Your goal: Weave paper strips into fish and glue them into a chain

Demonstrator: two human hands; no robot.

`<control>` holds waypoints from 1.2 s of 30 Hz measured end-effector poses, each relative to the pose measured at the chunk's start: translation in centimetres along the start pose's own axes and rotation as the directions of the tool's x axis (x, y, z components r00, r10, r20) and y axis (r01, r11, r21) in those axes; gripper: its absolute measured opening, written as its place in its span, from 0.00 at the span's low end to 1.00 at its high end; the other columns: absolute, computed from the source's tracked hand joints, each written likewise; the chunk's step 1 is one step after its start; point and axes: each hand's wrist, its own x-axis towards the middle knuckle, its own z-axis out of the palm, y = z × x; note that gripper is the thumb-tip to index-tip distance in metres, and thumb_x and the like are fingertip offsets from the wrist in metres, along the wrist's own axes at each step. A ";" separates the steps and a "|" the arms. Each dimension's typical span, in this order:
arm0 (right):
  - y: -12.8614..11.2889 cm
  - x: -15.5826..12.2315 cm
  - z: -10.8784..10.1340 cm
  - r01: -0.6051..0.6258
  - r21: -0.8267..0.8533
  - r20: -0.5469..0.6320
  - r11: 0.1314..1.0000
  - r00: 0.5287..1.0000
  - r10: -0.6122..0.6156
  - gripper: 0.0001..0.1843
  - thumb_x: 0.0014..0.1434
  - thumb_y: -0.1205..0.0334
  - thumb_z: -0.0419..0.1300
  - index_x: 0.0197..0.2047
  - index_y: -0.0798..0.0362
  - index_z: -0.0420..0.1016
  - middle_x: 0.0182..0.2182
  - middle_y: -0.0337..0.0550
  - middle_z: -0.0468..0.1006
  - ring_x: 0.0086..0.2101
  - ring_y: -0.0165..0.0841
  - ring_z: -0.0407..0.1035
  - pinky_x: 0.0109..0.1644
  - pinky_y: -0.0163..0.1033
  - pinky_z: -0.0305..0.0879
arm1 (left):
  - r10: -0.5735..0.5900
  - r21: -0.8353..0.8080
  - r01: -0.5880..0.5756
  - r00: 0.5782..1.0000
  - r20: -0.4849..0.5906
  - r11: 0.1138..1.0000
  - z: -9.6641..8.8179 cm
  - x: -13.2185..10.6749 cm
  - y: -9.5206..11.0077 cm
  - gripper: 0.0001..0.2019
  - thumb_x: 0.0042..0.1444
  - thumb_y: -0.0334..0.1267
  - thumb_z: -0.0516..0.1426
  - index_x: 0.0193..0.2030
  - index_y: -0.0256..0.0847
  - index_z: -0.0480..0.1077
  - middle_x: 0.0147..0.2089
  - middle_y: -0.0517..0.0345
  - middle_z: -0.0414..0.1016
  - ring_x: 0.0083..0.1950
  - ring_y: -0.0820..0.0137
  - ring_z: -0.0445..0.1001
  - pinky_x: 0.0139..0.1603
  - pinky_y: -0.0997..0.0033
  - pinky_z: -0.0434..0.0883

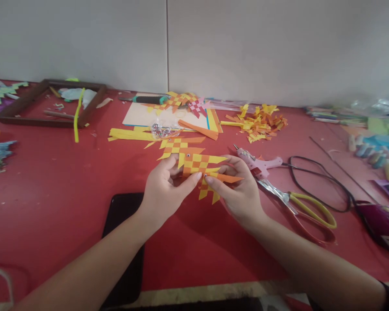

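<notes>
Between my hands, above the red table, are several woven paper fish (197,163) in an orange and yellow checker pattern, with small googly eyes. They overlap one another. My left hand (165,183) pinches them from the left, its thumb on the front and the other fingers behind. From the right, my right hand (240,190) grips them too, its thumb near the eye of the lowest fish. Its fingertips are partly hidden behind the paper strips. Whether the fish are joined to each other I cannot tell.
Right of my hands lie a pink glue gun (259,165) and yellow-handled scissors (298,207). A black phone (125,242) lies under my left forearm. Behind are orange and yellow paper scraps (259,123), a bag of googly eyes (164,128) and a brown frame (35,122).
</notes>
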 end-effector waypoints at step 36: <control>-0.5 0.2 0.0 -0.109 -0.052 0.008 0.993 0.994 0.110 0.28 0.49 0.53 0.73 0.48 0.49 0.65 0.29 0.32 0.72 0.29 0.28 0.72 0.32 0.36 0.72 | -0.006 0.118 0.005 1.000 0.011 0.993 -0.2 0.3 -0.2 0.20 0.55 0.44 0.65 0.51 0.39 0.69 0.41 0.50 0.79 0.43 0.60 0.80 0.46 0.58 0.79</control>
